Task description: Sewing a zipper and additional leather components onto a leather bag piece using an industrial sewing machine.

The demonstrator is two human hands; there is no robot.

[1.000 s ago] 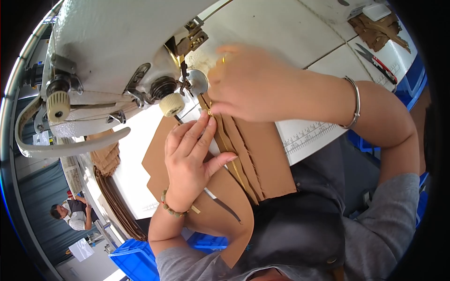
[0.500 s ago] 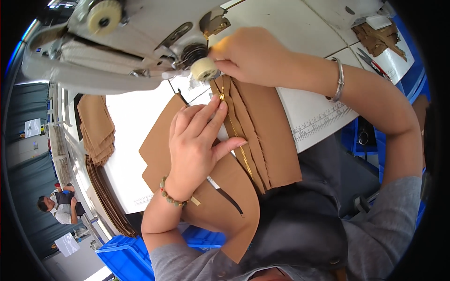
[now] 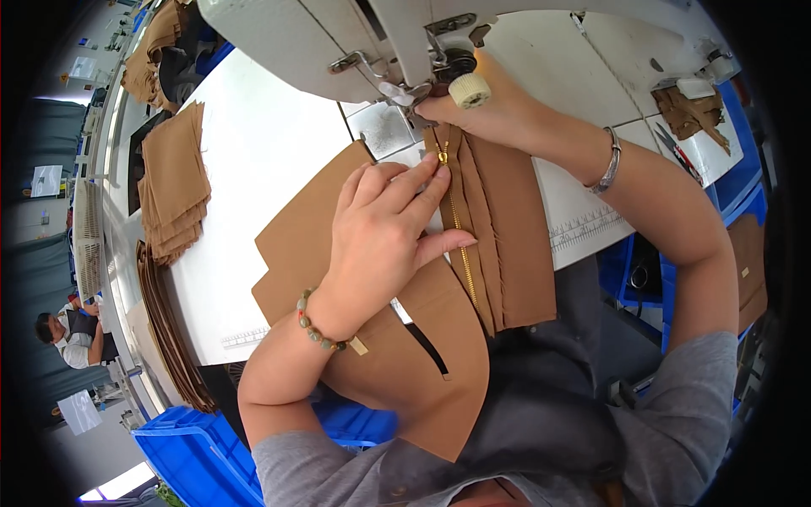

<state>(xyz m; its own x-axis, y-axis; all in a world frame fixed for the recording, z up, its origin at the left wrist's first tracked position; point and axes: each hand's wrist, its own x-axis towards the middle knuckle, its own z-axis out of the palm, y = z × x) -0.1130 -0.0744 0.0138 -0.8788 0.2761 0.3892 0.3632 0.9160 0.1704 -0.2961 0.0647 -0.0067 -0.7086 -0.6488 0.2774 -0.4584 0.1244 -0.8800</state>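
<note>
Meanwhile left hand presses flat on brown fabric; sewing machine hides right hand's grip.

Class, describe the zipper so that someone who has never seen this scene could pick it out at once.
Start at the white sewing machine. Below its needle lies folded brown fabric, pressed by the left hand. The zipper is the thin gold line of metal teeth running down that fabric, the only shiny strip there.

The fabric piece lies on the table, and the zipper lies on it. The sewing machine stands far behind. A fabric stack lies left, scissors far right.
</note>
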